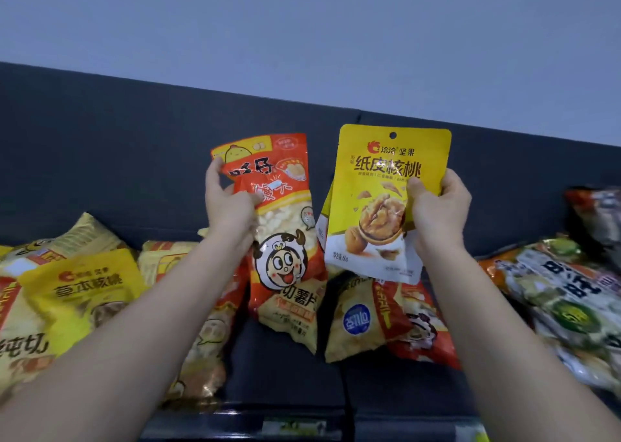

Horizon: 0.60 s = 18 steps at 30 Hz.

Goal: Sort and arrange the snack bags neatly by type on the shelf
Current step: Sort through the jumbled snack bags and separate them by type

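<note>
My left hand grips an orange-red snack bag with a cartoon face, held upright above the shelf. My right hand grips a yellow walnut bag by its right edge, also upright; a second yellow bag edge shows behind it. Both bags are raised side by side in front of the dark back panel. Below them lie pale yellow potato chip bags and another red bag on the dark shelf.
A pile of yellow bags fills the shelf's left side. Green-and-white bags are heaped at the right, with a dark bag above them. The shelf's front edge carries a price label strip.
</note>
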### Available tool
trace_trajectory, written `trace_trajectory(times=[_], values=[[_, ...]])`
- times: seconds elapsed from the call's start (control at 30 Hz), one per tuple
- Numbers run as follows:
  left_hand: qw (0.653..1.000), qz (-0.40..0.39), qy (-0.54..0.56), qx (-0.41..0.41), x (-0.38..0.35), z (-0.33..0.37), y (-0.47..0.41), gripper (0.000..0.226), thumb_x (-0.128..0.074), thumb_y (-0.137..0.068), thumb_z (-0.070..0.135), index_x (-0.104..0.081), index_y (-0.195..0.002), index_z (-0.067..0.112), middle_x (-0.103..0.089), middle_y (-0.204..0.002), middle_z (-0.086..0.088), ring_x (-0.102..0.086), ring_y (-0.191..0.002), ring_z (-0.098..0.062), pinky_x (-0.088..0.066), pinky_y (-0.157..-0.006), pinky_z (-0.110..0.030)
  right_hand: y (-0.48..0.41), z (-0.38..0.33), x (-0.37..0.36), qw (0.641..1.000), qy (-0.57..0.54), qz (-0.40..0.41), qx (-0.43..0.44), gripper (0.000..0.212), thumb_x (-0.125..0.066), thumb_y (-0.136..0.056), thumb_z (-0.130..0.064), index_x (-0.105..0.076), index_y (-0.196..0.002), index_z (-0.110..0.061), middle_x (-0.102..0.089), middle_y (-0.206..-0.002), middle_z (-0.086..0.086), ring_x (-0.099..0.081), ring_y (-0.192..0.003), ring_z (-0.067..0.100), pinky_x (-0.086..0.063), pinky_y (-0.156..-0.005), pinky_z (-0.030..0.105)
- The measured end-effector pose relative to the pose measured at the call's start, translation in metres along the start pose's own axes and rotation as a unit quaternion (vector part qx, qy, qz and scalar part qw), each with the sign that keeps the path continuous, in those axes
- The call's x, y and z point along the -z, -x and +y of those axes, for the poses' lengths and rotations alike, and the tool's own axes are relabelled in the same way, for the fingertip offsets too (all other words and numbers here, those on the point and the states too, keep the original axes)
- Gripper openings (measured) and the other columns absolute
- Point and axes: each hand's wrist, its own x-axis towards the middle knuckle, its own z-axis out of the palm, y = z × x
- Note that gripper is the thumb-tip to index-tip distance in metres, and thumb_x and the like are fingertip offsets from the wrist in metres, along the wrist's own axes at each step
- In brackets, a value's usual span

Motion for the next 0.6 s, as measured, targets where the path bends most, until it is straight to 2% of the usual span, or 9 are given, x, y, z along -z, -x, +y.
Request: trace_trajectory(times=[0.07,0.13,0.27,0.33,0.4,0.5,0.6], values=[[1.000,-0.002,0.008,0.010,-0.019,-0.007,0.008,0.082,-0.057,-0.087,-0.014,-0.032,-0.146,0.037,-0.063,-0.112,-0.002,-0.069,-0.090,-0.018,-0.059,-0.079,-0.049,-0.013,0.011,0.019,0.999,0.014,0.006,-0.046,0.024,-0.061,-0.092,-0.006,-0.062,-0.078,-0.026,-0.068,-0.086,-0.001,-0.066,-0.086,0.025,-0.054,-0.079,0.042],[1.000,-0.003,0.002,-0.003,-0.034,-0.008,0.013,0.082,-0.057,-0.087,-0.014,-0.031,-0.146,0.038,-0.063,-0.114,-0.002,-0.069,-0.087,-0.017,-0.060,-0.077,-0.046,-0.021,0.027,0.038,0.995,0.027,0.021,-0.089,0.023,-0.060,-0.093,-0.007,-0.062,-0.080,-0.026,-0.067,-0.085,-0.002,-0.064,-0.086,0.026,-0.053,-0.078,0.040],[0.998,-0.023,-0.018,-0.057,-0.060,0.003,0.025,0.082,-0.058,-0.088,-0.010,-0.031,-0.144,0.042,-0.066,-0.114,0.000,-0.073,-0.081,-0.016,-0.052,-0.056,-0.037,-0.032,0.043,0.063,0.993,0.004,0.058,-0.107,0.022,-0.059,-0.094,-0.008,-0.062,-0.081,-0.025,-0.068,-0.089,-0.001,-0.062,-0.086,0.023,-0.052,-0.082,0.043],[0.997,-0.039,0.023,-0.058,-0.078,0.009,0.034,0.081,-0.057,-0.087,-0.013,-0.031,-0.145,0.037,-0.068,-0.106,-0.001,-0.073,-0.083,-0.016,-0.058,-0.064,-0.041,-0.037,0.038,0.069,0.994,-0.010,0.089,-0.066,0.019,-0.059,-0.094,-0.008,-0.061,-0.084,-0.023,-0.067,-0.090,-0.002,-0.061,-0.082,0.017,-0.052,-0.080,0.040],[0.995,-0.063,0.068,-0.038,-0.097,0.008,0.042,0.082,-0.055,-0.086,-0.017,-0.032,-0.146,0.033,-0.067,-0.103,-0.002,-0.072,-0.087,-0.019,-0.061,-0.072,-0.044,-0.042,0.026,0.077,0.993,0.003,0.117,0.006,0.013,-0.058,-0.095,-0.009,-0.060,-0.088,-0.020,-0.064,-0.088,-0.003,-0.057,-0.077,0.012,-0.048,-0.075,0.031],[0.991,-0.082,0.101,0.015,-0.121,-0.011,0.050,0.083,-0.053,-0.084,-0.020,-0.034,-0.146,0.032,-0.064,-0.110,-0.005,-0.070,-0.089,-0.023,-0.061,-0.063,-0.040,-0.051,0.009,0.093,0.984,0.027,0.149,0.098,0.009,-0.058,-0.095,-0.010,-0.058,-0.090,-0.018,-0.061,-0.084,-0.007,-0.055,-0.076,0.009,-0.045,-0.072,0.024],[0.987,-0.083,0.100,0.093,-0.139,-0.046,0.055,0.083,-0.051,-0.084,-0.021,-0.035,-0.145,0.032,-0.057,-0.120,-0.006,-0.066,-0.091,-0.026,-0.059,-0.057,-0.038,-0.060,0.003,0.107,0.974,0.050,0.166,0.146,0.011,-0.058,-0.093,-0.010,-0.058,-0.091,-0.021,-0.061,-0.083,-0.011,-0.056,-0.079,0.009,-0.046,-0.074,0.023]])
